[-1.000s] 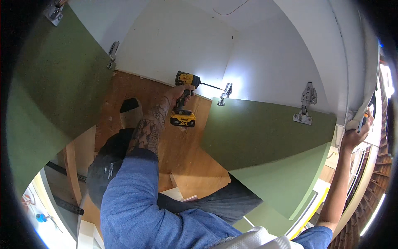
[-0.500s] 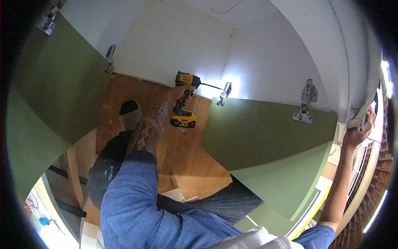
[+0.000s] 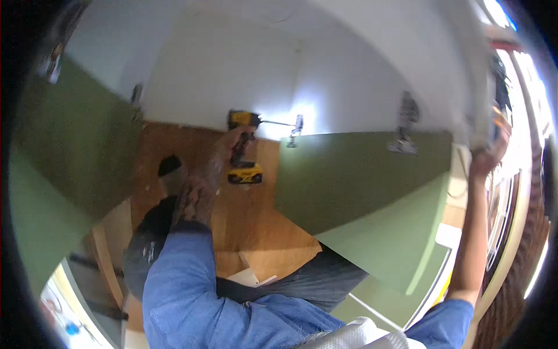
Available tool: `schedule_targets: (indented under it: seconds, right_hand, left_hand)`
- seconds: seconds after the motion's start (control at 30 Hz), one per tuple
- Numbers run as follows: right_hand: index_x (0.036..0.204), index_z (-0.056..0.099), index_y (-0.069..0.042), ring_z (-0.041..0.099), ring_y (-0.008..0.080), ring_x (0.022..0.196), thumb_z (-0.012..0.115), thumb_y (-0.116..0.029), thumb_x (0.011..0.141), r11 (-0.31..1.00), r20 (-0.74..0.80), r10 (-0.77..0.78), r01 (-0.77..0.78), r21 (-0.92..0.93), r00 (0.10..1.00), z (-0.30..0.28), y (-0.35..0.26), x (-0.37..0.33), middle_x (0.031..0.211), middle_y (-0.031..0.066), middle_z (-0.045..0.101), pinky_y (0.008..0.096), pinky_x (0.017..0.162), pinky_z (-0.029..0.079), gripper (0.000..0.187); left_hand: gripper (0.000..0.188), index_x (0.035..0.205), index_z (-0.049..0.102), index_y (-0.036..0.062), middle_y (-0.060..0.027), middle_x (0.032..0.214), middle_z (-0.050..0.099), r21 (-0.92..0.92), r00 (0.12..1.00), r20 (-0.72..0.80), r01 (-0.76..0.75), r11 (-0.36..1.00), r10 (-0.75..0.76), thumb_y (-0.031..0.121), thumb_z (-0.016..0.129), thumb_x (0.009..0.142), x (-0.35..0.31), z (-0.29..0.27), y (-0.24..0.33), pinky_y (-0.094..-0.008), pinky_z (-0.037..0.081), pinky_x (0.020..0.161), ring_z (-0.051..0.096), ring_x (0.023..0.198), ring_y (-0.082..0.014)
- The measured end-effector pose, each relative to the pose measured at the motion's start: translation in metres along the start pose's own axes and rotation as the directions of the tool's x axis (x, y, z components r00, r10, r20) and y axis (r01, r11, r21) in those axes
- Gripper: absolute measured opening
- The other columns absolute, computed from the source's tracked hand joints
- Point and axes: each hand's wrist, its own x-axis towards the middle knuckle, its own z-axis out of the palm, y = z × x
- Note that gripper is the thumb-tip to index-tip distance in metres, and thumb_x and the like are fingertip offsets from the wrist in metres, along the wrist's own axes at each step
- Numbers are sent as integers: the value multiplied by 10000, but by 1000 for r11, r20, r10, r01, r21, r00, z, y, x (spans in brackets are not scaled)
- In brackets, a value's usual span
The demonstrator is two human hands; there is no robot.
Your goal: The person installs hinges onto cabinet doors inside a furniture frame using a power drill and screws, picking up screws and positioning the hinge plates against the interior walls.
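Observation:
My left hand (image 3: 243,137) is closed round the grip of a yellow-and-black cordless impact driver (image 3: 244,119). The driver's long bit reaches right to a metal hinge (image 3: 296,131), and light falls on the white wall behind it. That hinge joins the top edge of a green door panel (image 3: 349,180) to the cabinet side. A second hinge (image 3: 406,123) sits farther right on the same panel. My right arm is stretched up the right side, and the right hand (image 3: 493,148) is at the cabinet's outer edge, closed on a slim orange-and-dark object that is blurred.
Another green panel (image 3: 75,134) with hinges stands at the left. Brown board (image 3: 238,215) forms the cabinet floor or back under my arm. My leg in dark trousers (image 3: 308,279) stretches below the right panel. White cabinet walls (image 3: 226,64) enclose the space.
The view has shifted and blurred, so the driver and hinges appear farther left. The bit stays at the same hinge, and both hands keep their hold.

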Motion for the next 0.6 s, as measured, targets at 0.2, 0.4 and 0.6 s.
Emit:
schedule_targets:
  seconds: [0.2, 0.4, 0.6]
  right_hand:
    - [1016, 602, -17, 657, 406, 884, 451, -164, 1067, 981, -107, 189, -193, -31, 976, 38, -26, -1, 1024, 220, 629, 492, 748, 537, 217]
    - [1092, 598, -50, 718, 413, 889, 554, -631, 993, 773, -97, 631, -613, 161, 770, 10, -24, -13, 918, 225, 708, 478, 739, 569, 591]
    - [1106, 620, -26, 623, 213, 627, 609, -431, 1004, 558, -112, 779, -601, 572, 617, 11, -27, 5, 732, 107, 626, 384, 615, 528, 418]
  left_hand:
    - [343, 983, 725, 66, 37, 626, 603, 7, 987, -43, -154, 988, 154, 405, 683, 971, -44, 10, -18, -286, 463, 454, 529, 485, -90]
    - [275, 954, 671, 87, 19, 656, 586, -29, 978, -191, -86, 996, 79, 356, 723, 941, -125, 115, -1, -280, 453, 454, 528, 493, -107]
    - [262, 912, 659, 103, 14, 641, 583, 438, 856, -270, -298, 848, 441, 356, 722, 936, -230, 121, 90, -287, 441, 444, 532, 491, -118]
